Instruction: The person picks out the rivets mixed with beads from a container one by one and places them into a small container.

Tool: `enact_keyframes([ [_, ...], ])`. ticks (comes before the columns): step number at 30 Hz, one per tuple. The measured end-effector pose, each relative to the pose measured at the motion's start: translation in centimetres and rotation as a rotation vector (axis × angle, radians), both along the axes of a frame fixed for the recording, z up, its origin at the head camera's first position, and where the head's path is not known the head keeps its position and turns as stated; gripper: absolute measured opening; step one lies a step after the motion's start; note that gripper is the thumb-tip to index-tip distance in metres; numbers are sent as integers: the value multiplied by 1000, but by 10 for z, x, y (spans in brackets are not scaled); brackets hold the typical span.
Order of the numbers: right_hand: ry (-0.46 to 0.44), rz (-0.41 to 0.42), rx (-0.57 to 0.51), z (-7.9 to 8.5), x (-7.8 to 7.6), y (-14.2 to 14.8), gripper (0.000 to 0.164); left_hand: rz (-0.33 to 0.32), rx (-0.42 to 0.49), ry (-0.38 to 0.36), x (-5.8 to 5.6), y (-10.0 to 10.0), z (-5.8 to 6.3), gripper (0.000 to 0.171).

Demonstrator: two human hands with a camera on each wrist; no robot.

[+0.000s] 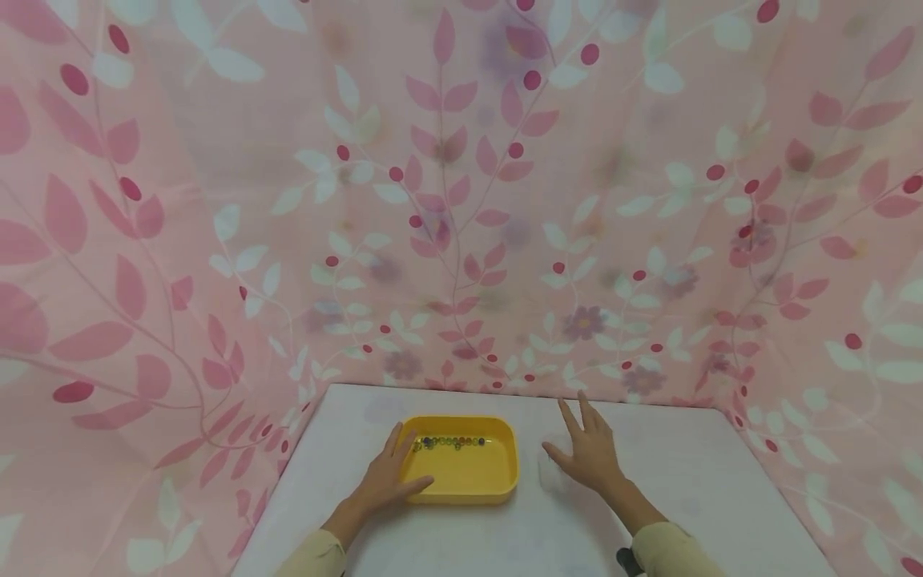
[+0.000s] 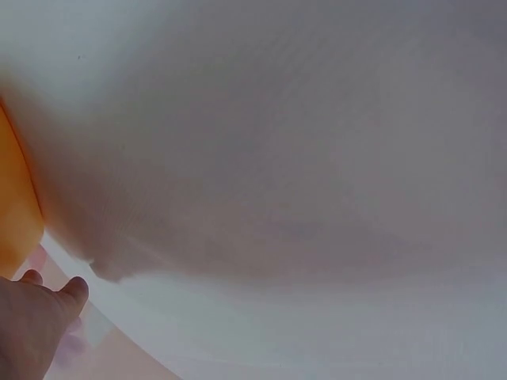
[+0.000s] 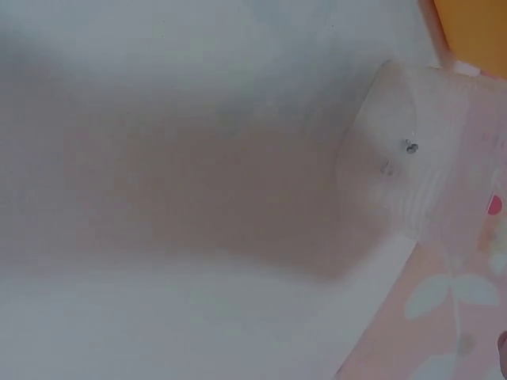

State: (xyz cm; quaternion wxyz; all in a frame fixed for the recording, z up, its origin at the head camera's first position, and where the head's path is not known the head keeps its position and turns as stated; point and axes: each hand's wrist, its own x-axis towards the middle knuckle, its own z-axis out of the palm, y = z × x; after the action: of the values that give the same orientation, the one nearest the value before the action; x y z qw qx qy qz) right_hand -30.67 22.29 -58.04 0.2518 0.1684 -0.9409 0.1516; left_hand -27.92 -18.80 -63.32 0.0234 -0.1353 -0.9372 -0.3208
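A yellow rectangular tray (image 1: pixel 461 498) sits on the white table, with several coloured glass marbles (image 1: pixel 450 441) lined up along its far side. My left hand (image 1: pixel 385 474) lies at the tray's left edge, fingers spread and thumb over the near left corner; in the left wrist view part of that hand (image 2: pixel 36 324) shows beside the yellow wall (image 2: pixel 14 198). To the right of the tray stands a clear plastic jar (image 3: pixel 388 119) with ridges near its top and a small dark speck. My right hand (image 1: pixel 593 455) is beside the jar (image 1: pixel 546 474), fingers spread, holding nothing.
The white table (image 1: pixel 476 545) reaches back to a pink floral curtain (image 1: pixel 461 240), which also hangs at both sides. A small dark object (image 1: pixel 629 561) shows by the right sleeve (image 1: pixel 671 549).
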Motion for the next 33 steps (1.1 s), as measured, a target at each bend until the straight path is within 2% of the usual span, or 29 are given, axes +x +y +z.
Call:
enact_keyframes([
  [5, -69, -38, 76, 8, -1, -13, 94, -5, -3, 11, 0, 1, 1, 99],
  [10, -105, -46, 84, 12, -5, -26, 94, -9, -2, 13, -1, 0, 3, 100],
  [17, -83, -5, 152, 4, -11, -39, 92, -7, 5, 12, 0, 0, -1, 102],
  [24, -171, -39, 210, -2, -10, -51, 94, -24, 4, 30, 1, 1, -5, 100],
  [30, -196, -12, 189, -2, -9, -60, 93, -22, 9, 25, 2, 0, -3, 99],
  [33, -229, -36, 200, 0, -11, -64, 95, -20, 8, 23, 2, 0, -3, 97],
])
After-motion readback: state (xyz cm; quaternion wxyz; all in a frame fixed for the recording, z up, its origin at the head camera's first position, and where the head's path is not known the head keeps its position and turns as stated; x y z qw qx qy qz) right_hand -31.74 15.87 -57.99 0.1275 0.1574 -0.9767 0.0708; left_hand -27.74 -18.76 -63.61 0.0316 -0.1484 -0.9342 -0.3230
